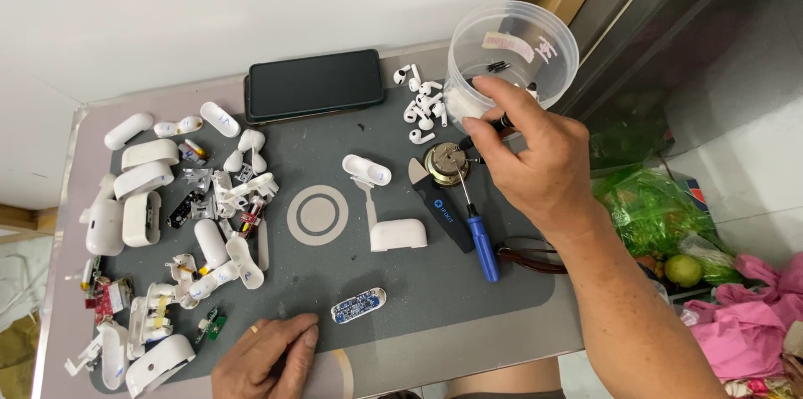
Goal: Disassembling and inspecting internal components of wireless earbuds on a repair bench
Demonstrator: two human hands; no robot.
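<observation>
L hand [266, 355] lies flat, palm down, fingers loosely curled, ring on one finger. R hand [535, 152] raised w/ forearm stretched fwd, thumb & fingertips pinched together, wrist bent slightly down.

Small repair bench: grey work mat [418, 282] w/ opened earbud cases [142, 190], screwdriver [478, 227].

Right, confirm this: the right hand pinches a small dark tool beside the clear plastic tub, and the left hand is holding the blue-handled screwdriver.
Not quite. In the head view the left hand rests flat on the mat's near edge, holding nothing. The blue-handled screwdriver lies loose on the mat. The right hand does pinch a small dark tool beside the clear plastic tub.
</observation>
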